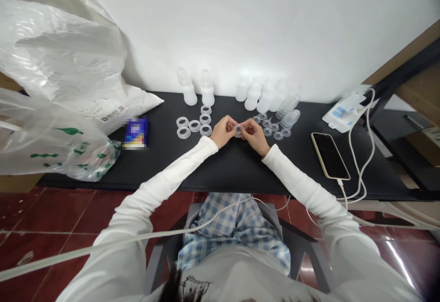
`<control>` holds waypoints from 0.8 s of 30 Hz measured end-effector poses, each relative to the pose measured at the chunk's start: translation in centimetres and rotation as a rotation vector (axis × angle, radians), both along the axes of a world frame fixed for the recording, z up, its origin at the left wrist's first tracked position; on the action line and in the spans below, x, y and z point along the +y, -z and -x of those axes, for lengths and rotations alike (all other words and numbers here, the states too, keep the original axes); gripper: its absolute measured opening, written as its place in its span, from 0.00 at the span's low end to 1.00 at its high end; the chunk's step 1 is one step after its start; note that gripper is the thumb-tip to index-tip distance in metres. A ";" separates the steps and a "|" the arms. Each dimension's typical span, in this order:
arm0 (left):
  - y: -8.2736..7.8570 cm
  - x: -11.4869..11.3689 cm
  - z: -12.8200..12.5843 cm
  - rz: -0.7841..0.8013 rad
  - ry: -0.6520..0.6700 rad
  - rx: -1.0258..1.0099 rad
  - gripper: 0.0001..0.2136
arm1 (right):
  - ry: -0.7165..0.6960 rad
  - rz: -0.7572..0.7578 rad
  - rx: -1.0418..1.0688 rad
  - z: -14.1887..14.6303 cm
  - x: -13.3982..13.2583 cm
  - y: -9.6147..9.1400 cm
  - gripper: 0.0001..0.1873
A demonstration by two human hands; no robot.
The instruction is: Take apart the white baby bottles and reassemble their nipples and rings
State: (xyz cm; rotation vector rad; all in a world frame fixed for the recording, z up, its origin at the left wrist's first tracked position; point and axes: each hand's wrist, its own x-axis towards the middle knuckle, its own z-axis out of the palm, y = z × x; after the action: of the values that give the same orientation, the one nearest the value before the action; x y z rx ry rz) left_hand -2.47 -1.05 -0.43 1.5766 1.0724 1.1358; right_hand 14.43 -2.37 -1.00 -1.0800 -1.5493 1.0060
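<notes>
My left hand (223, 131) and my right hand (254, 134) meet over the middle of the black table (237, 164), fingers pinched together on one small clear ring piece (239, 129) held between them. Left of my hands lie several white plastic rings (194, 125). To the right lie several small clear nipples (271, 128) and clear caps (289, 118). Two assembled baby bottles (197, 89) stand at the back by the wall, with a group of white bottle bodies (256, 93) beside them.
Large white plastic bags (62, 91) fill the table's left end, with a small blue packet (135, 132) next to them. A phone (330, 155) lies at the right, cabled to a white power strip (343, 112). Red tile floor lies below.
</notes>
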 end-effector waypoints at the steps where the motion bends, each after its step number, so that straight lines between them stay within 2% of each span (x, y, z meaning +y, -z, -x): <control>1: 0.0 0.0 0.0 -0.005 0.003 -0.004 0.08 | 0.007 -0.002 0.008 0.0 0.0 0.0 0.28; 10: 0.1 0.4 0.0 0.103 0.041 -0.139 0.14 | 0.041 0.036 0.112 -0.4 0.5 -0.2 0.29; 16: 0.0 0.4 -0.1 0.137 0.004 -0.103 0.11 | 0.030 0.015 0.080 -0.4 0.4 0.1 0.29; 24: 0.1 0.3 0.1 0.090 0.022 -0.066 0.13 | 0.031 0.041 0.108 0.0 0.0 0.1 0.30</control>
State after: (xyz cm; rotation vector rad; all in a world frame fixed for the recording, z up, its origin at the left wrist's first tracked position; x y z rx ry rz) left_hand -2.55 -0.79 -0.49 1.4677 1.0459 1.1015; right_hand 14.43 -2.33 -1.09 -1.0572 -1.4269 1.0614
